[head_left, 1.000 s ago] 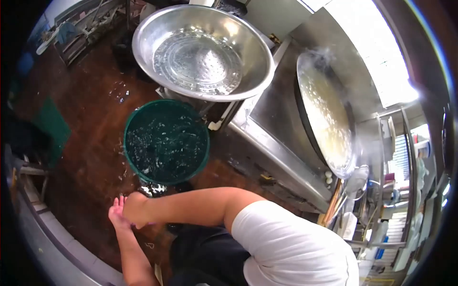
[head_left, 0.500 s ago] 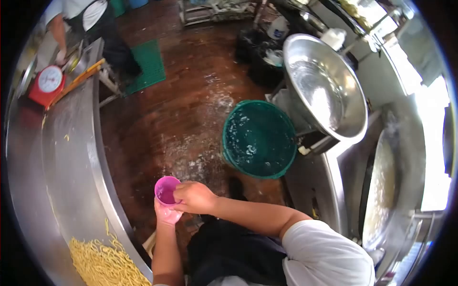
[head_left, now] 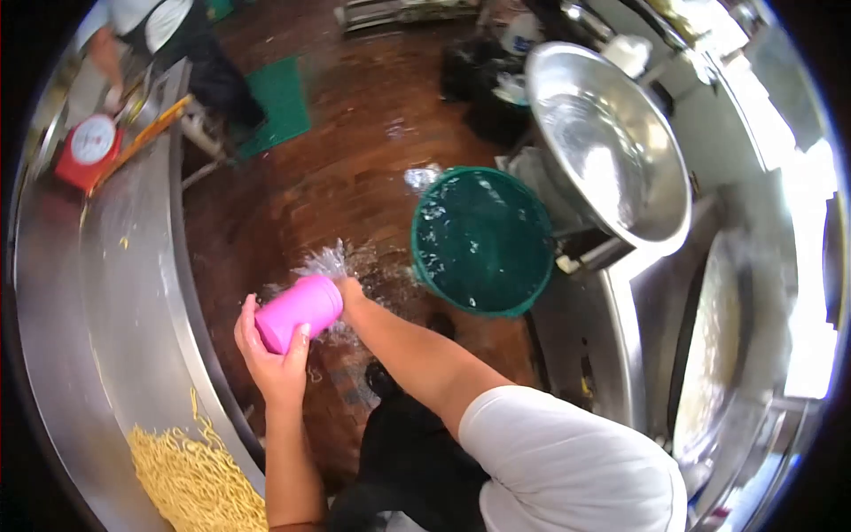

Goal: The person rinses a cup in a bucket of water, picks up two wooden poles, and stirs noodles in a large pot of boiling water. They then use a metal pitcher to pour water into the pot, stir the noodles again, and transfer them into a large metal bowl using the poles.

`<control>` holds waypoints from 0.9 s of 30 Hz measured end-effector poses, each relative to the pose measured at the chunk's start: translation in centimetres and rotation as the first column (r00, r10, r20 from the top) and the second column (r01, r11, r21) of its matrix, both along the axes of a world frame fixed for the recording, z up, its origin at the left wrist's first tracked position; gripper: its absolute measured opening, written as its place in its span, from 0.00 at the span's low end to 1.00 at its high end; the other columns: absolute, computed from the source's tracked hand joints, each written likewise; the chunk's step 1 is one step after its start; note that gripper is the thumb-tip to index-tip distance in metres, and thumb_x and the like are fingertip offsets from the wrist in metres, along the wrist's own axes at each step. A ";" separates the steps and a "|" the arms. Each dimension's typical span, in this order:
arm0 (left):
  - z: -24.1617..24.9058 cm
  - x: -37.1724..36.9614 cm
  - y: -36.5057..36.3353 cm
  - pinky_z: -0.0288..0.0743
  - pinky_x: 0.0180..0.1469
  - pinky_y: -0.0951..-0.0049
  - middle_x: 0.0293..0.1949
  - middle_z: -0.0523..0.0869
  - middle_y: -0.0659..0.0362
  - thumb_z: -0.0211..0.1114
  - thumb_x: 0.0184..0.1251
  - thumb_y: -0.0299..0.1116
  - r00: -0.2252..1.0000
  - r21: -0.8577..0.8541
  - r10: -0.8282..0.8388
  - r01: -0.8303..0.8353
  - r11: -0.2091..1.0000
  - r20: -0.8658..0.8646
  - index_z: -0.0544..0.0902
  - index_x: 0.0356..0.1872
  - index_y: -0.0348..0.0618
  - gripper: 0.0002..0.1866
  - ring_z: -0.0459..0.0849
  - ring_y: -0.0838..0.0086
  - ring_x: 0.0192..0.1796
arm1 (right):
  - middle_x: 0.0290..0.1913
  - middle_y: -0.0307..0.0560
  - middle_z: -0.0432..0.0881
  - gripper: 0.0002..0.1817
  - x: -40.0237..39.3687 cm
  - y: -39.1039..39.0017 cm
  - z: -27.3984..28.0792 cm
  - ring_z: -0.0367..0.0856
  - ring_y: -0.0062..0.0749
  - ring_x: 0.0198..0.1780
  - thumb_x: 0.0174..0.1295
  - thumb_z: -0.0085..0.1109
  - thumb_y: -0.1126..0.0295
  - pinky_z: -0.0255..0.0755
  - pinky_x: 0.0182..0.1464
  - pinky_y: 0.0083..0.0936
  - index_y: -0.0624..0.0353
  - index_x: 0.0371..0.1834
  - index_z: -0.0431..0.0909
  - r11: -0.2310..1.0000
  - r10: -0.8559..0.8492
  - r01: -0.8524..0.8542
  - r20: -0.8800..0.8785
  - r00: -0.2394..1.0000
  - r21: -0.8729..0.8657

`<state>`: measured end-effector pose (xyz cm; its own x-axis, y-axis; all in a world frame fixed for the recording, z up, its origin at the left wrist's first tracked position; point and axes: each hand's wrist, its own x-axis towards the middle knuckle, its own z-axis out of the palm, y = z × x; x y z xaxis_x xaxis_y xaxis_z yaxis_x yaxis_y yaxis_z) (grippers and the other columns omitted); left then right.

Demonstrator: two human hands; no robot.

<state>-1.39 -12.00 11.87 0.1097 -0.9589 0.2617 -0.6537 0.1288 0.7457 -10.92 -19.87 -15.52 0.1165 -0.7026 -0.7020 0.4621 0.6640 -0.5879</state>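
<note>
Where splash [head_left: 332, 262] blurs, right hand [head_left: 350, 288] hidden behind pink cup [head_left: 298, 312].

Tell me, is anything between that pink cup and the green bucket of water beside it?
Nothing solid shows. The pink cup, tipped in the left hand, is apart from the green bucket; between them lie only the right hand, splashing water and wet brown floor.
</note>
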 end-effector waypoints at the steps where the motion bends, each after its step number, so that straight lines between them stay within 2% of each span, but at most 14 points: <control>1: -1.1 -0.5 -0.6 0.63 0.65 0.61 0.57 0.71 0.48 0.74 0.50 0.31 0.993 0.014 -0.006 0.008 1.000 -0.122 0.67 0.65 0.38 0.39 0.72 0.58 0.60 | 0.50 0.51 0.83 0.15 -3.7 -0.1 7.6 0.83 0.42 0.49 0.55 0.57 0.65 0.78 0.46 0.36 0.53 0.45 0.83 0.877 0.352 -0.475 -0.585 0.731 -0.066; 2: -2.7 -1.1 -1.3 0.64 0.65 0.63 0.57 0.72 0.49 0.74 0.52 0.31 0.970 0.031 -0.019 0.027 0.999 -0.244 0.67 0.65 0.38 0.38 0.72 0.60 0.59 | 0.50 0.51 0.83 0.15 -7.4 0.1 12.1 0.83 0.43 0.51 0.54 0.57 0.66 0.77 0.49 0.36 0.51 0.45 0.84 0.596 0.398 -0.777 -0.915 0.068 0.202; 3: -4.2 -2.3 -1.9 0.64 0.65 0.63 0.57 0.72 0.49 0.74 0.52 0.31 0.962 0.019 -0.088 0.096 0.995 -0.260 0.67 0.65 0.38 0.38 0.72 0.60 0.59 | 0.50 0.51 0.83 0.15 -10.1 1.5 9.9 0.83 0.43 0.51 0.54 0.57 0.66 0.77 0.49 0.36 0.51 0.45 0.84 0.650 0.383 -0.731 -0.920 0.079 0.208; 5: -6.5 -5.4 -2.5 0.73 0.55 0.66 0.53 0.76 0.52 0.73 0.57 0.37 0.679 0.207 0.046 0.158 0.965 -0.733 0.69 0.63 0.42 0.33 0.77 0.66 0.54 | 0.46 0.55 0.83 0.14 -16.1 5.5 5.3 0.80 0.48 0.52 0.53 0.58 0.66 0.74 0.55 0.35 0.55 0.41 0.84 0.921 -0.061 -0.331 -0.914 0.401 -0.207; 7: -6.6 -9.0 -2.8 0.75 0.47 0.69 0.51 0.77 0.53 0.72 0.58 0.42 0.668 0.409 0.127 0.283 0.868 -0.733 0.70 0.62 0.44 0.32 0.78 0.68 0.50 | 0.48 0.53 0.83 0.18 -21.9 11.8 12.4 0.80 0.45 0.52 0.52 0.56 0.71 0.73 0.56 0.34 0.56 0.48 0.82 0.993 -0.033 -0.088 -0.919 0.392 -0.073; 9: -6.9 -13.3 -2.0 0.74 0.31 0.71 0.43 0.82 0.59 0.67 0.60 0.55 0.716 0.647 0.271 0.319 0.692 -0.643 0.75 0.55 0.50 0.28 0.80 0.71 0.39 | 0.56 0.56 0.79 0.29 -28.1 18.5 4.4 0.79 0.49 0.54 0.50 0.57 0.69 0.73 0.55 0.36 0.57 0.60 0.73 0.964 0.079 -0.265 -0.948 0.308 -0.006; 10: -7.6 -15.4 -1.8 0.74 0.31 0.71 0.43 0.82 0.59 0.67 0.60 0.55 0.717 0.633 0.227 0.366 0.682 -0.659 0.75 0.55 0.50 0.28 0.80 0.71 0.39 | 0.58 0.57 0.77 0.30 -29.6 22.0 10.1 0.76 0.51 0.59 0.54 0.53 0.69 0.71 0.59 0.39 0.56 0.65 0.69 0.987 0.149 -0.121 -0.867 0.476 0.103; 12: -10.0 -19.0 -2.3 0.72 0.31 0.69 0.42 0.83 0.63 0.65 0.58 0.61 0.672 0.748 0.368 0.447 0.491 -0.643 0.77 0.50 0.53 0.28 0.80 0.70 0.38 | 0.60 0.55 0.77 0.33 -31.2 28.2 17.3 0.74 0.50 0.61 0.52 0.57 0.59 0.68 0.62 0.39 0.54 0.65 0.70 0.962 0.230 0.004 -0.822 0.520 0.272; 13: -12.4 -20.6 -2.8 0.71 0.31 0.66 0.39 0.83 0.65 0.62 0.57 0.65 0.694 0.783 0.385 0.446 0.434 -0.608 0.78 0.48 0.57 0.27 0.79 0.70 0.37 | 0.61 0.54 0.76 0.32 -32.2 31.6 17.4 0.73 0.48 0.63 0.52 0.58 0.57 0.67 0.63 0.37 0.52 0.63 0.72 0.921 0.253 0.073 -0.730 0.635 0.382; 18: -17.2 -28.6 -4.2 0.69 0.32 0.67 0.34 0.78 0.64 0.59 0.55 0.70 0.712 0.790 0.347 0.519 0.326 -0.611 0.78 0.45 0.57 0.30 0.73 0.69 0.33 | 0.48 0.54 0.84 0.26 -33.2 47.8 12.7 0.84 0.46 0.47 0.46 0.62 0.57 0.77 0.51 0.35 0.55 0.50 0.82 0.852 0.165 0.334 -0.812 0.560 0.404; 21: -21.1 -30.7 -6.1 0.69 0.44 0.61 0.43 0.77 0.62 0.59 0.52 0.73 0.755 0.804 0.292 0.504 0.316 -0.588 0.76 0.52 0.58 0.35 0.72 0.67 0.44 | 0.38 0.54 0.86 0.24 -32.7 54.6 12.4 0.85 0.46 0.42 0.45 0.63 0.56 0.78 0.47 0.35 0.60 0.44 0.84 0.665 -0.111 0.562 -0.679 0.726 0.492; 22: -22.6 -31.4 -7.1 0.70 0.51 0.57 0.48 0.77 0.60 0.58 0.53 0.74 0.764 0.800 0.257 0.518 0.302 -0.591 0.74 0.55 0.57 0.37 0.73 0.64 0.49 | 0.37 0.54 0.86 0.25 -32.3 56.1 13.7 0.85 0.44 0.42 0.45 0.62 0.55 0.78 0.47 0.34 0.62 0.42 0.84 0.651 -0.058 0.585 -0.737 0.674 0.484; 24: -21.1 -33.3 -6.8 0.43 0.71 0.43 0.71 0.60 0.55 0.50 0.51 0.78 0.842 0.866 0.204 0.482 0.132 -0.499 0.59 0.71 0.56 0.51 0.59 0.51 0.70 | 0.40 0.57 0.85 0.25 -31.2 58.5 14.9 0.84 0.44 0.45 0.46 0.62 0.53 0.77 0.49 0.35 0.63 0.41 0.84 0.616 -0.035 0.583 -0.721 0.692 0.530; 27: -20.5 -35.2 -6.4 0.42 0.70 0.38 0.73 0.59 0.52 0.50 0.52 0.77 0.961 0.959 -0.055 0.273 0.078 -0.270 0.59 0.72 0.51 0.52 0.55 0.50 0.73 | 0.44 0.58 0.84 0.23 -27.1 61.1 12.4 0.83 0.49 0.49 0.43 0.62 0.57 0.76 0.51 0.38 0.60 0.41 0.84 0.374 -0.079 0.824 -0.870 0.487 0.427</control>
<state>-36.56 -18.42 -8.62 -0.1651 -0.3410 -0.9254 -0.6172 -0.6962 0.3666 -38.03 41.20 -3.08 -0.7265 0.3771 -0.5745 0.6004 0.7550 -0.2638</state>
